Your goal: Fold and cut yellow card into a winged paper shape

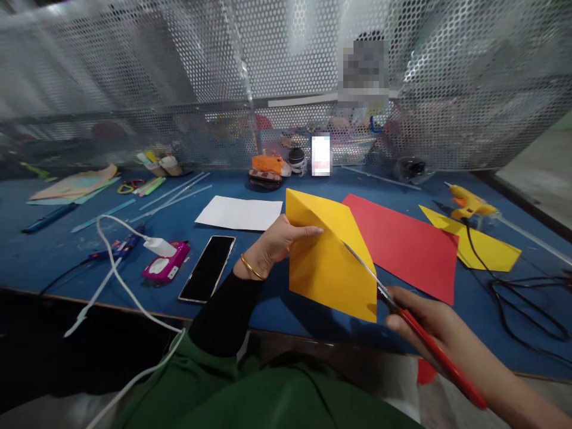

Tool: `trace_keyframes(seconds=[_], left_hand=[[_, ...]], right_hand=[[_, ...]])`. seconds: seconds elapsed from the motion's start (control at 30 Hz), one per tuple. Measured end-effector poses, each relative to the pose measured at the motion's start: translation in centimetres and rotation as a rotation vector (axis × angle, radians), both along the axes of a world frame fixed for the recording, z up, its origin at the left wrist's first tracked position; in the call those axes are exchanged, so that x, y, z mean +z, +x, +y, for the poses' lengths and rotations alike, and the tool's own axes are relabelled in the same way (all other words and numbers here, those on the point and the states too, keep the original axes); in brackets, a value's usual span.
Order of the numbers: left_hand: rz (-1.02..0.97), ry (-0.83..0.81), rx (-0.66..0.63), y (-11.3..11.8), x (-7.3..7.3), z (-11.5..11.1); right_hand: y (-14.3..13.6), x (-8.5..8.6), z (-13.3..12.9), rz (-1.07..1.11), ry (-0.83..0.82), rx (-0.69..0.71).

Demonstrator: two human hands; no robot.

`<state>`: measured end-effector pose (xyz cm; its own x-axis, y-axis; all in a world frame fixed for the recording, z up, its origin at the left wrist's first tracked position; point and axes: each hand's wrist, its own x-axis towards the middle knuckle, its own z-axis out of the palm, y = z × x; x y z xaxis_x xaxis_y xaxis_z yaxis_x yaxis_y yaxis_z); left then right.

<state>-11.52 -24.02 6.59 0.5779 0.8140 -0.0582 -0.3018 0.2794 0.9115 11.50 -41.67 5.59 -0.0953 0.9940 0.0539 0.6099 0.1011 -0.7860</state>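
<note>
A bent sheet of yellow paper (330,271) is raised above the blue table. My left hand (279,241) pinches its left edge, with the thumb lying across the front and the other fingers hidden behind. My right hand (422,319) grips scissors (429,342) with long red handles. Their metal blades reach up and left along the paper, the tip near its middle. Whether the blades are fully closed cannot be seen. A red sheet (406,250) lies just behind and right of the yellow paper, and a white sheet (239,213) lies behind my left hand.
A smartphone (208,268) and a magenta power socket (166,262) with a white cable lie left. At right are a yellow glue gun (471,201), its black cord and a yellow paper piece (473,241). Glue sticks (172,193) and a lit screen (320,155) stand farther back, before perforated metal mesh.
</note>
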Motion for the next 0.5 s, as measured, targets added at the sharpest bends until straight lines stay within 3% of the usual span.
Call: trace_keyframes(seconds=[0.13, 0.5], left_hand=[[0.026, -0.022, -0.036, 0.1, 0.2, -0.4], [0.028, -0.035, -0.032, 0.0, 0.1, -0.2]], right_hand=[[-0.1, -0.2, 0.2, -0.012, -0.089, 0.045], [-1.1, -0.4, 0.3, 0.021, -0.057, 0.029]])
